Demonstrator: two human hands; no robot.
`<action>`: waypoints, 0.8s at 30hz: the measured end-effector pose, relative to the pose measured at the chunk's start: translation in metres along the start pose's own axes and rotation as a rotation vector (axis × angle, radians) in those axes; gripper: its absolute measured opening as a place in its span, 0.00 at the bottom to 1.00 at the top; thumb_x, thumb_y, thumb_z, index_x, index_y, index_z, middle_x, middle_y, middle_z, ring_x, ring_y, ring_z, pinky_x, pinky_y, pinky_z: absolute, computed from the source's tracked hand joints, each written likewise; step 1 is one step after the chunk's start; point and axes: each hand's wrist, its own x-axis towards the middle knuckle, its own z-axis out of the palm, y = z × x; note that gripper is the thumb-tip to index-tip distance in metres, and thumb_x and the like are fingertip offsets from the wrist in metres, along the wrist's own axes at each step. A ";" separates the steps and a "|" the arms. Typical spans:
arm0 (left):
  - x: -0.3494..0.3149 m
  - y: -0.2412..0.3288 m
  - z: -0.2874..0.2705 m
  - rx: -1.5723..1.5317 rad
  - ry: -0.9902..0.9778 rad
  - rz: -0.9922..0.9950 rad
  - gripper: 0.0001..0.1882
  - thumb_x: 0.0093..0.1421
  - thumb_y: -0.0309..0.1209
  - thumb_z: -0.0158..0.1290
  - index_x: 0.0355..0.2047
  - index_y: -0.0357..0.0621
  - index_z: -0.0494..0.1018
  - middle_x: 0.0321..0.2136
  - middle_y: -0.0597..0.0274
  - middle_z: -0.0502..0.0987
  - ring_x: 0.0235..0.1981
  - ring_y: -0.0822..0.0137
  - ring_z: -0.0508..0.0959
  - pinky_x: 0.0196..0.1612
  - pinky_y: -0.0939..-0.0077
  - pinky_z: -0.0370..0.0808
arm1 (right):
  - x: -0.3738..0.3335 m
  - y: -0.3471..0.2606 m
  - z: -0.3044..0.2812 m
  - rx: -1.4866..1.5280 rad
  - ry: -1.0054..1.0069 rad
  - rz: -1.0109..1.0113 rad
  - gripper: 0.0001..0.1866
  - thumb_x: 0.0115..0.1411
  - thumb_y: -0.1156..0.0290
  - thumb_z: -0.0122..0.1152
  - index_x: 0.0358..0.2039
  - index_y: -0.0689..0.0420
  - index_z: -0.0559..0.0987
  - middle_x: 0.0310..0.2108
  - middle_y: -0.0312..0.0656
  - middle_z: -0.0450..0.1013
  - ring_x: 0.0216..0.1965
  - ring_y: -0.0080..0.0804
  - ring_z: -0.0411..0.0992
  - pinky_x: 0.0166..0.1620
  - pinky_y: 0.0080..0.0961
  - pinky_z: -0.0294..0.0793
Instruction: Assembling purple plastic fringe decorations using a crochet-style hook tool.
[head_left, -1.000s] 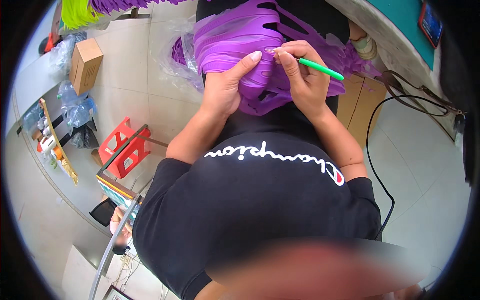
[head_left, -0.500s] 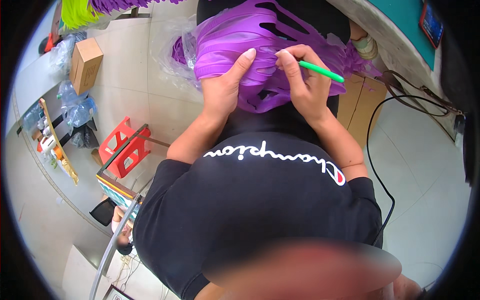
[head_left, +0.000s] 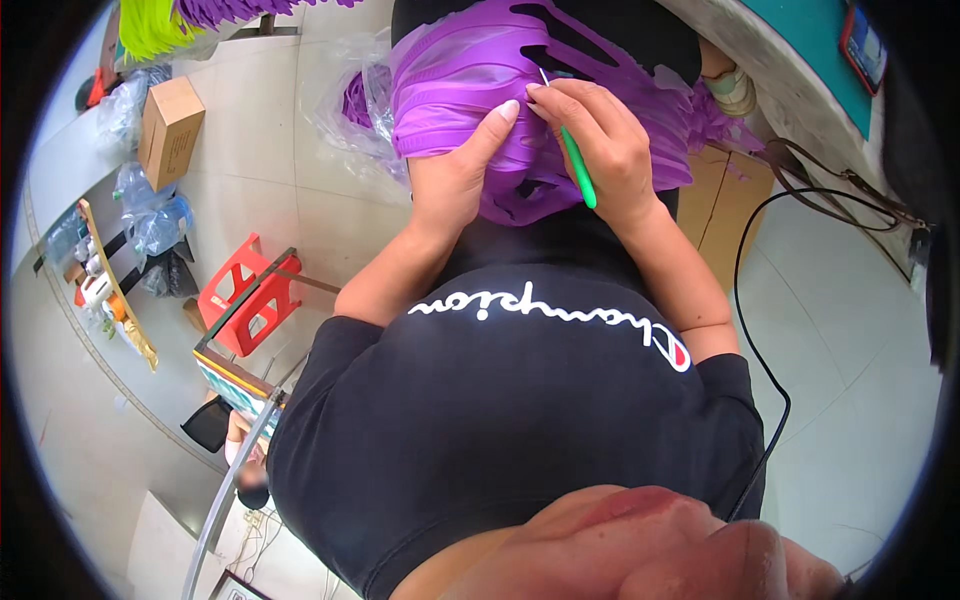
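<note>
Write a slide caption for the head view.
Right hand holding a green-handled tool, left hand on purple slitted material draped over black-clothed legs.

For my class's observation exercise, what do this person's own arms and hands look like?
The left hand and right hand are ungloved, with no rings or watch visible. Both forearms are bare below the short sleeves of a black T-shirt.

Fingers of your left hand (head_left: 452,185) hidden under purple material (head_left: 450,75), green-handled tool (head_left: 578,168) partly covered by your right hand (head_left: 605,140), lime strips (head_left: 152,32) cut off above.
</note>
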 end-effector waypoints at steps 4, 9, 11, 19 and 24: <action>-0.001 0.000 0.000 0.236 -0.019 0.133 0.12 0.57 0.23 0.57 0.41 0.36 0.75 0.37 0.61 0.78 0.37 0.71 0.77 0.42 0.77 0.74 | 0.004 0.004 -0.004 -0.099 -0.098 -0.100 0.15 0.46 0.80 0.64 0.38 0.61 0.79 0.33 0.44 0.75 0.33 0.39 0.75 0.36 0.29 0.76; -0.001 0.004 -0.001 0.281 -0.037 0.140 0.11 0.57 0.23 0.57 0.40 0.36 0.75 0.35 0.62 0.78 0.36 0.72 0.78 0.40 0.77 0.74 | 0.010 0.010 -0.009 -0.128 -0.156 -0.206 0.16 0.44 0.79 0.64 0.37 0.61 0.78 0.32 0.43 0.74 0.32 0.38 0.75 0.36 0.29 0.76; -0.001 0.006 -0.003 0.302 -0.051 0.149 0.10 0.57 0.23 0.57 0.40 0.35 0.75 0.35 0.62 0.78 0.36 0.72 0.78 0.40 0.77 0.74 | 0.013 0.011 -0.009 -0.133 -0.172 -0.242 0.15 0.44 0.80 0.64 0.36 0.61 0.78 0.32 0.43 0.74 0.32 0.38 0.75 0.35 0.28 0.76; 0.000 0.007 0.001 0.065 -0.021 0.027 0.12 0.57 0.23 0.58 0.42 0.36 0.74 0.37 0.62 0.78 0.37 0.72 0.77 0.43 0.77 0.74 | 0.009 0.005 -0.002 -0.085 0.110 -0.142 0.10 0.44 0.83 0.65 0.30 0.60 0.78 0.26 0.42 0.73 0.26 0.35 0.74 0.30 0.24 0.75; -0.001 0.006 0.004 0.015 -0.023 -0.013 0.14 0.57 0.23 0.57 0.44 0.36 0.72 0.39 0.60 0.77 0.40 0.71 0.76 0.45 0.77 0.73 | 0.001 0.004 0.002 -0.056 0.151 -0.095 0.09 0.47 0.82 0.66 0.30 0.61 0.79 0.27 0.42 0.74 0.27 0.34 0.74 0.30 0.23 0.74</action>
